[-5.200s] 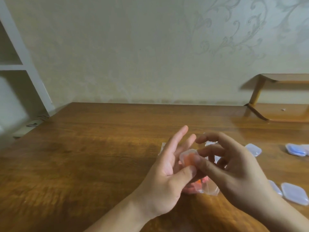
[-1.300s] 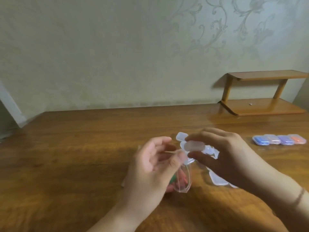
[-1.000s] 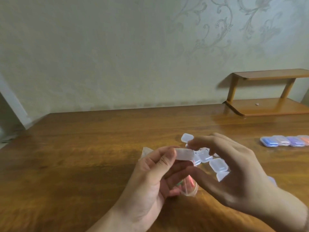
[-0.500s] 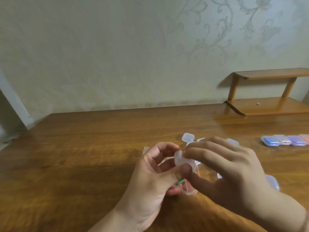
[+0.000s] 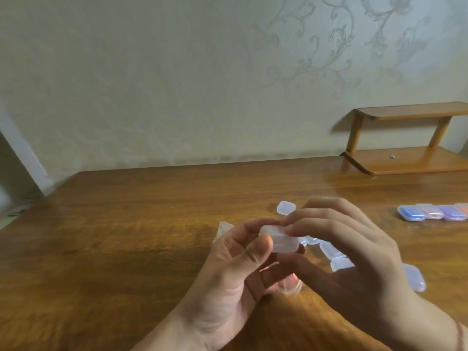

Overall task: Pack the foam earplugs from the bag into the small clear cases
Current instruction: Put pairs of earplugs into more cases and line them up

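A small clear case (image 5: 281, 239) is held between both hands above the wooden table (image 5: 126, 236). My left hand (image 5: 233, 274) grips its left end with thumb and fingers. My right hand (image 5: 339, 252) pinches its right end from above and below. Under the hands lies the clear bag (image 5: 288, 287) of earplugs, mostly hidden, with a pink tint showing and a corner sticking out at the left. Several empty clear cases (image 5: 329, 249) lie on the table behind my right hand. One more case (image 5: 286, 207) sits farther back.
A row of filled cases (image 5: 433, 212), blue, pink, purple and orange, stands at the right edge. A low wooden shelf (image 5: 405, 160) sits at the back right against the wall. A white frame leans at the far left.
Both hands have turned the clear case from a tilted pose to lying flat between the fingertips. The bag beneath is now more hidden by the hands.
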{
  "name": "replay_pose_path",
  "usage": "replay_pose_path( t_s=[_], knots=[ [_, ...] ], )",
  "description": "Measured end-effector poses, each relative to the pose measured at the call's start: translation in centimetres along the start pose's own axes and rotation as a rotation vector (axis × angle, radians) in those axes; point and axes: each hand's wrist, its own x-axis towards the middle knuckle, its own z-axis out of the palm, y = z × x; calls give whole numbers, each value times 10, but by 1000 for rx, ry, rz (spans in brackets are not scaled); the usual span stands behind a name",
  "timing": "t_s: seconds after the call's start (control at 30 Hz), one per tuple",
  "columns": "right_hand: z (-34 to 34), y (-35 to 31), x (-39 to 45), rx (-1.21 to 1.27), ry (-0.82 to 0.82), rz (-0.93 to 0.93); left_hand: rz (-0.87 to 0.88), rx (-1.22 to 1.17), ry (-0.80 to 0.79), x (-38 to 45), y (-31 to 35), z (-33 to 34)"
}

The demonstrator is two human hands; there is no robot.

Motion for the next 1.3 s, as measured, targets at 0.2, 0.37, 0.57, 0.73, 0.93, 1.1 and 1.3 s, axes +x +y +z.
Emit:
replay_pose_path(
  t_s=[0.2, 0.37, 0.57, 0.73, 0.93, 1.1, 1.3],
  knots=[
    [1, 0, -1, 160, 31, 51, -27, -84, -29, -1, -2, 2],
    [-1, 1, 0, 18, 14, -26, 13, -57, 3, 0, -2, -1],
    [-1, -2, 1, 138, 35, 27, -38, -89, -14, -1, -4, 2],
    [-3, -2, -3, 32, 61, 2, 13, -103, -11, 1, 0, -1],
    [7, 16, -12, -122, -27, 22, 42, -17, 98, 3, -2, 2],
    [4, 24, -12, -164, -95, 45, 87, 176, 206, 2, -3, 4],
    [5, 31, -12, -249, -156, -3, 75, 283, 233, 0, 1, 5]
  ],
)
